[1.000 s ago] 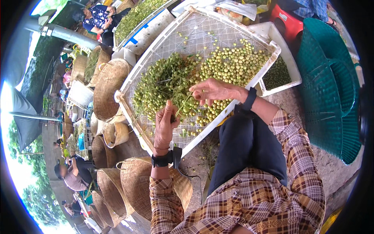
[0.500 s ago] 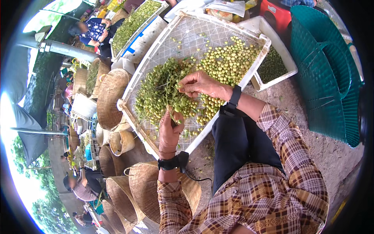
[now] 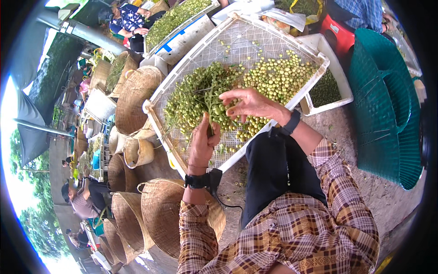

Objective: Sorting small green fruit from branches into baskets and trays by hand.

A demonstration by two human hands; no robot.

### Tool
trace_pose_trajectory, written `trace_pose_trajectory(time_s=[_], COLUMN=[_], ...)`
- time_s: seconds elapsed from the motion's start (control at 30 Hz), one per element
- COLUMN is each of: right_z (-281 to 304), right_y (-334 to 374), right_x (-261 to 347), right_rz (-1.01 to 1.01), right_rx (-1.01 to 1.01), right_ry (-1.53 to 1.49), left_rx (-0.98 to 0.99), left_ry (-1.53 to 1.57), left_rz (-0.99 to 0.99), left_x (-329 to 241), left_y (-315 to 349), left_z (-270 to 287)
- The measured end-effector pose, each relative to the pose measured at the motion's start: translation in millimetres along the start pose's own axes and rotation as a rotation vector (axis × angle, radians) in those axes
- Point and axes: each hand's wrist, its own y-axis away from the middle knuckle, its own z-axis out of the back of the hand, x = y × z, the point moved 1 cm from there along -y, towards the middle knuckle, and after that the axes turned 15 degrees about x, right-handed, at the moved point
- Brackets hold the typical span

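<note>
A white mesh tray (image 3: 230, 32) is in front of me. On its left half sits a heap of green stems with small round fruits (image 3: 196, 89); loose yellow-green fruits (image 3: 278, 73) are spread over its right half. Over the near part of the heap, my left hand (image 3: 203, 142) is closed, thumb and fingers pinching a green sprig (image 3: 216, 109) that stands up from them. Just right of this sprig is my right hand (image 3: 255, 105), its index finger and thumb apart, with nothing seen between them.
Right of the tray stands a white crate (image 3: 344, 98) of small dark-green fruits, then a large green woven basket (image 3: 381, 109). Several wicker baskets (image 3: 159, 210) line the left side. Another heaped tray (image 3: 182, 32) and a seated person (image 3: 130, 25) are at the far left.
My right hand's fingers have spread from a pinch at the sprig, and that hand sits a little right of it. The left hand keeps its pinch. The whole view has shifted slightly.
</note>
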Motion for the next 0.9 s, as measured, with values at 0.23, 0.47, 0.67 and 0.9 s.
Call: trace_pose_trajectory(time_s=[0.23,0.47,0.67,0.9], right_z=[-7,-5,6,14], right_y=[-5,4,-2,-6], right_x=[5,6,-7,-25], right_rz=[0.066,-0.2,-0.269,-0.15], right_rx=[0.13,0.126,0.203,0.18], right_ry=[0.008,0.213,0.279,0.272], left_rx=[-0.058,-0.076,-0.111,-0.235], left_ry=[-0.138,-0.157,-0.196,-0.437], left_rz=[-0.005,0.002,-0.075,-0.039], left_x=[-8,-1,10,6], left_y=[6,8,-2,-10], left_z=[-12,-6,-5,-8])
